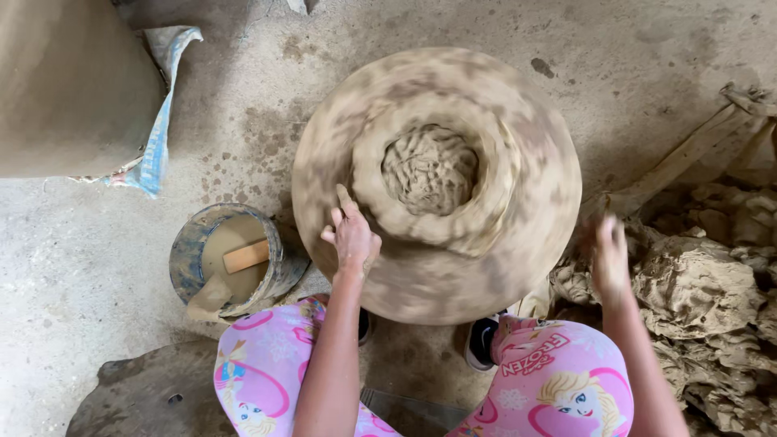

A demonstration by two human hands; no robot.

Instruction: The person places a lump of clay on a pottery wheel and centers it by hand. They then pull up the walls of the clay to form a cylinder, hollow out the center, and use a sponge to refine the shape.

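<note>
A round potter's wheel, smeared with clay and blurred by spinning, lies on the floor in front of me. On its middle sits a lump of brown clay ringed by a thick clay wall. My left hand rests on the wheel's near left part, fingers together, one finger pointing at the clay wall. It holds nothing. My right hand hovers blurred off the wheel's right edge, above a heap of clay-soaked cloth. Whether it holds anything is unclear.
A small bucket of muddy water with a wooden piece in it stands left of the wheel. A large clay-coloured mass on a blue-white sack fills the far left. My knees in pink patterned trousers frame the near side.
</note>
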